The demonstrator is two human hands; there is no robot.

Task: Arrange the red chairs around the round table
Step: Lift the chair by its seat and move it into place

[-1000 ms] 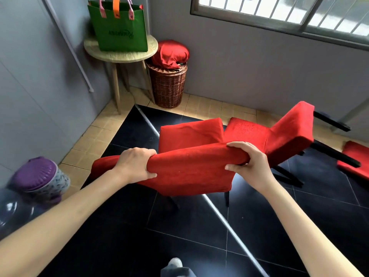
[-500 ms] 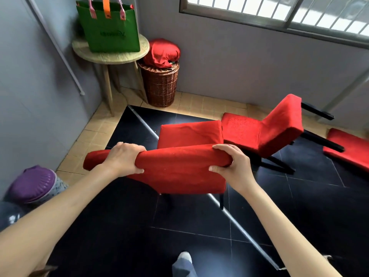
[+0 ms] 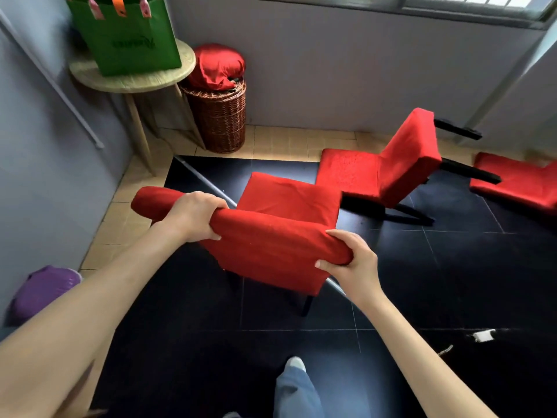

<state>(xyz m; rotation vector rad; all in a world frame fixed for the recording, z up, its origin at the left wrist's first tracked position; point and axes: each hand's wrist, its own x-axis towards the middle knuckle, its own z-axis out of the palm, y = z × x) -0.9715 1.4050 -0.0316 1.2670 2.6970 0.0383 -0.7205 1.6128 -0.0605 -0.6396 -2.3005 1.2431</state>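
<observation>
Both hands clench the padded top of the backrest of the nearest red chair (image 3: 280, 233): the left hand (image 3: 193, 214) wraps over it toward its left end, the right hand (image 3: 349, 260) grasps its right end from below and behind; to place it well, I would hold both grips level so the chair does not twist, lift the legs free of the dark floor (image 3: 452, 282) rather than drag them, and turn the seat toward the round table (image 3: 132, 78); the chair's seat lies beyond the grips, away from the person, its legs below; the table stands well apart in the far left corner; a second red chair (image 3: 388, 170) lies tipped just beyond.
</observation>
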